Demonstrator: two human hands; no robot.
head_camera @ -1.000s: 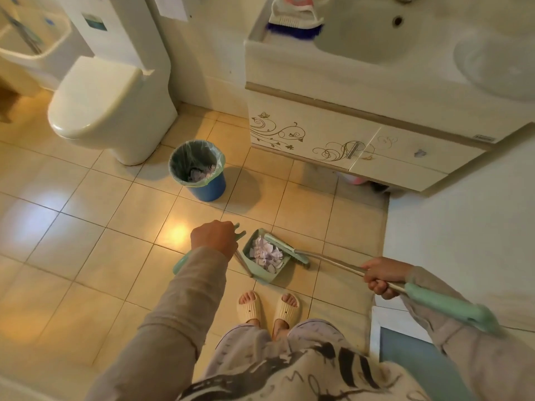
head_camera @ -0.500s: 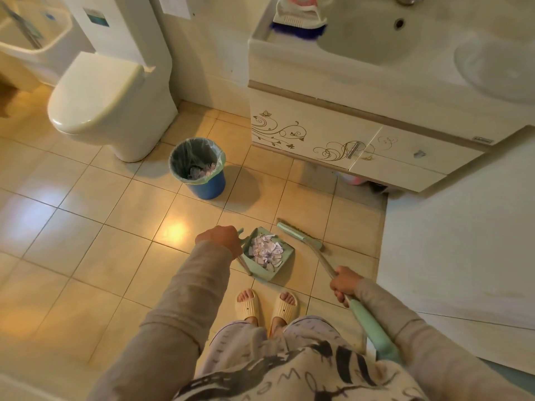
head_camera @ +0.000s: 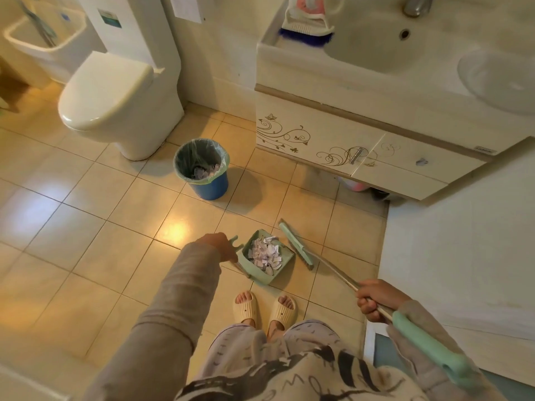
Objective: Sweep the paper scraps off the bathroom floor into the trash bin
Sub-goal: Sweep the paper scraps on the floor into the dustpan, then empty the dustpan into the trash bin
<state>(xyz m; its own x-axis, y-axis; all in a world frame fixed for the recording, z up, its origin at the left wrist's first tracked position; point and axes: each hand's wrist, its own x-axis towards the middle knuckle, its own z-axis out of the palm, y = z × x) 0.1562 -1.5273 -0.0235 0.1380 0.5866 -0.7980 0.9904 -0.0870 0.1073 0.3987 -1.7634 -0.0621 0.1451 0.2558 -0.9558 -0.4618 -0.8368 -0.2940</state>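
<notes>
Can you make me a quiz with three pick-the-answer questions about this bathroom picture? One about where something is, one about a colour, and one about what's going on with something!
1. Where is the trash bin?
A. On the floor between the toilet and the sink cabinet
B. Up on the sink
C. Behind the slippers

2. What colour is the dustpan?
A. Red
B. Pale green
C. Black

3. What is in the dustpan?
A. Nothing
B. Water
C. A pile of paper scraps

Answers:
1. A: it stands on the tiles right of the toilet, left of the cabinet.
2. B: its tray is mint green like the broom head beside it.
3. C: paper scraps fill the tray, with the left hand on its handle and the right hand on the broom's.
</notes>
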